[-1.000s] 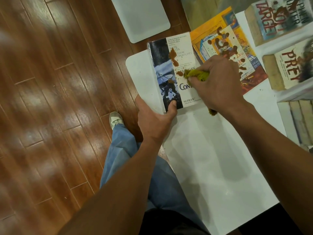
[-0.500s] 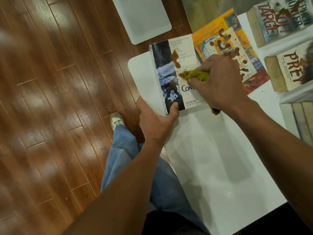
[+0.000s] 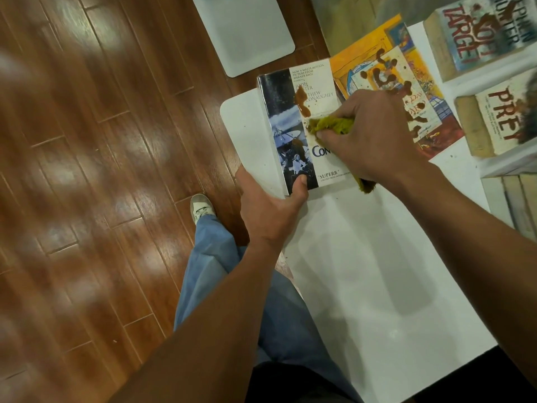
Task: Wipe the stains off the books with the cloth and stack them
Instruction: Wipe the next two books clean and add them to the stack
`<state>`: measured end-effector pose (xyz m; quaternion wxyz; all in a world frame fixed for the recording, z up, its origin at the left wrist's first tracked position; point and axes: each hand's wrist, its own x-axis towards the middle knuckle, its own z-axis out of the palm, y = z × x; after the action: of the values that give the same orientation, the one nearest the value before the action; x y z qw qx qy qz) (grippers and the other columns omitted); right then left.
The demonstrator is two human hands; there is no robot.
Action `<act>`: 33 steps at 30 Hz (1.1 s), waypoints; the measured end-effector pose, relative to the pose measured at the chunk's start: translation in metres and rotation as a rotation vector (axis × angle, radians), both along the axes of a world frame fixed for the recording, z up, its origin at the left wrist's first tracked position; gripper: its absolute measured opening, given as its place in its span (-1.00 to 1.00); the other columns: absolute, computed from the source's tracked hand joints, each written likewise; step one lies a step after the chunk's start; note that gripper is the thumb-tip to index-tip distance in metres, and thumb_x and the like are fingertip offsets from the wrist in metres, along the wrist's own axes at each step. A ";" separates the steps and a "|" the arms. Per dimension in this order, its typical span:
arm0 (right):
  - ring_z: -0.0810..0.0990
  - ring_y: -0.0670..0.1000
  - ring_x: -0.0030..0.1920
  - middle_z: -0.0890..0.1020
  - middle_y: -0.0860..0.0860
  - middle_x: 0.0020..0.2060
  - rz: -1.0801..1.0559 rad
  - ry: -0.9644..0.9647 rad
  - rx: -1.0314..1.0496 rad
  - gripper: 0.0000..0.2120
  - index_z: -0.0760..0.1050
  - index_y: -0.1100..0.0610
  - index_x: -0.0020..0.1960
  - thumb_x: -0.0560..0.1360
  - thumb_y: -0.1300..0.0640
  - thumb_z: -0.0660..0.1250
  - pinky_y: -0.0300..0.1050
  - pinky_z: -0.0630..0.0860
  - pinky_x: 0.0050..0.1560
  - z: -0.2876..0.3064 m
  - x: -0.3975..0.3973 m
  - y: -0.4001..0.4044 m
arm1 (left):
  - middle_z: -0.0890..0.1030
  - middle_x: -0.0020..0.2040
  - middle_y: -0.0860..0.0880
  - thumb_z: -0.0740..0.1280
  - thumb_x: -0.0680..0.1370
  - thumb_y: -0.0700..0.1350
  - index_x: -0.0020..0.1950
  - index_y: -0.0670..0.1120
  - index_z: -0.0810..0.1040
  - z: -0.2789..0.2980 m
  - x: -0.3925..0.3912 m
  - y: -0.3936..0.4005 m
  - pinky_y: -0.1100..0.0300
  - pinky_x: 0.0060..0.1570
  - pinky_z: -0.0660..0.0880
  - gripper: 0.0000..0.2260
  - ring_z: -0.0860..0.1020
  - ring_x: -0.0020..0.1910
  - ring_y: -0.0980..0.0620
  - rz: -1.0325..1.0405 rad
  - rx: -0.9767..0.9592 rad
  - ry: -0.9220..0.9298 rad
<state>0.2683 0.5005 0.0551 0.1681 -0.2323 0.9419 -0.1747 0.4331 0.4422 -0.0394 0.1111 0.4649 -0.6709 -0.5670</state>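
Paperback with a white-and-dark cover (image 3: 302, 129), reading "SUPERB", lies mid-frame on the white table (image 3: 377, 286); my left hand (image 3: 270, 210) grips its near corner. My right hand (image 3: 374, 135) clutches an olive-green cloth (image 3: 331, 125) on its brown stain (image 3: 302, 104). Upper right lie "PREY" (image 3: 499, 117) and "TARGET" (image 3: 476, 33).

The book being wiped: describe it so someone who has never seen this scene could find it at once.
Start at the white table and go to its far left corner, by the wooden floor. The book there is held by the left hand, while the right hand rubs a yellow-green cloth on it. Unlike its neighbours, it has a dark photo strip and a brown stain.
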 end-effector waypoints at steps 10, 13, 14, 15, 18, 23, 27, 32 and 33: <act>0.50 -0.01 -0.11 0.70 0.08 -0.04 0.077 0.031 0.016 -0.69 0.70 0.13 0.10 0.49 -0.07 0.47 -0.17 0.24 -0.27 0.002 -0.014 -0.006 | 0.50 0.06 0.29 0.44 0.31 0.28 0.30 0.03 0.24 -0.001 0.000 -0.001 0.33 0.01 0.54 -0.30 0.56 0.03 0.35 -0.009 0.019 0.011; 0.49 0.01 -0.06 0.70 0.07 -0.04 0.099 0.047 0.010 -0.69 0.70 0.12 0.10 0.49 -0.08 0.46 -0.16 0.24 -0.08 0.001 -0.017 -0.008 | 0.50 0.06 0.30 0.44 0.32 0.28 0.31 0.02 0.24 -0.001 0.000 -0.001 0.34 -0.01 0.55 -0.30 0.55 0.02 0.41 -0.013 0.016 0.014; 0.47 0.00 -0.07 0.70 0.07 -0.05 0.140 0.025 0.037 -0.69 0.70 0.12 0.09 0.48 -0.08 0.47 -0.14 0.23 -0.06 0.003 -0.015 -0.008 | 0.50 0.06 0.30 0.44 0.32 0.28 0.31 0.01 0.24 -0.001 0.000 -0.001 0.36 -0.01 0.54 -0.29 0.55 0.02 0.41 -0.012 0.013 0.016; 0.46 -0.02 -0.08 0.70 0.07 -0.05 0.163 0.010 0.059 -0.69 0.70 0.12 0.09 0.48 -0.08 0.47 -0.14 0.23 -0.06 0.004 -0.014 -0.009 | 0.50 0.06 0.30 0.44 0.32 0.28 0.32 -0.01 0.24 0.000 0.000 -0.001 0.38 -0.02 0.54 -0.28 0.55 0.02 0.40 -0.011 0.012 0.019; 0.48 0.01 -0.06 0.69 0.07 -0.08 0.118 0.030 0.051 -0.70 0.70 0.10 0.07 0.47 -0.09 0.48 -0.14 0.26 -0.13 0.004 -0.013 -0.008 | 0.50 0.05 0.31 0.44 0.33 0.28 0.30 0.01 0.24 -0.002 0.000 -0.001 0.39 -0.04 0.53 -0.30 0.55 0.01 0.42 -0.015 0.015 0.022; 0.49 0.01 -0.02 0.66 0.07 -0.06 0.181 -0.081 0.098 -0.74 0.72 0.02 0.04 0.43 -0.09 0.51 -0.12 0.44 -0.15 0.004 0.014 -0.011 | 0.44 0.05 0.37 0.42 0.33 0.29 0.35 -0.02 0.25 0.001 0.000 -0.001 0.55 -0.06 0.42 -0.27 0.50 0.02 0.48 -0.006 0.015 0.026; 0.55 0.04 -0.07 0.67 0.07 -0.12 0.116 -0.011 0.037 -0.75 0.73 0.08 -0.05 0.45 -0.09 0.49 0.03 0.53 -0.08 0.000 0.025 -0.024 | 0.43 0.05 0.37 0.43 0.32 0.27 0.31 0.02 0.25 0.002 -0.001 -0.001 0.62 -0.08 0.36 -0.31 0.46 0.03 0.53 -0.004 0.010 0.027; 0.52 -0.04 -0.11 0.69 0.03 -0.03 0.135 -0.047 0.080 -0.75 0.71 0.06 0.06 0.46 -0.05 0.50 -0.15 0.48 -0.13 0.004 0.033 -0.020 | 0.40 0.06 0.37 0.55 0.38 0.13 0.33 -0.01 0.25 -0.004 0.001 0.000 0.62 -0.08 0.37 -0.31 0.45 0.04 0.54 -0.015 -0.006 0.002; 0.51 -0.05 -0.10 0.68 0.03 -0.01 0.136 -0.049 0.088 -0.74 0.71 0.06 0.08 0.46 -0.05 0.50 -0.16 0.46 -0.13 0.004 0.032 -0.021 | 0.39 0.06 0.36 0.57 0.39 0.07 0.33 -0.03 0.25 -0.004 0.001 -0.001 0.62 -0.09 0.36 -0.32 0.43 0.05 0.55 -0.019 -0.009 -0.006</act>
<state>0.2999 0.4797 0.0587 0.2123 -0.2837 0.9264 -0.1271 0.4337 0.4416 -0.0437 0.1060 0.4596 -0.6782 -0.5636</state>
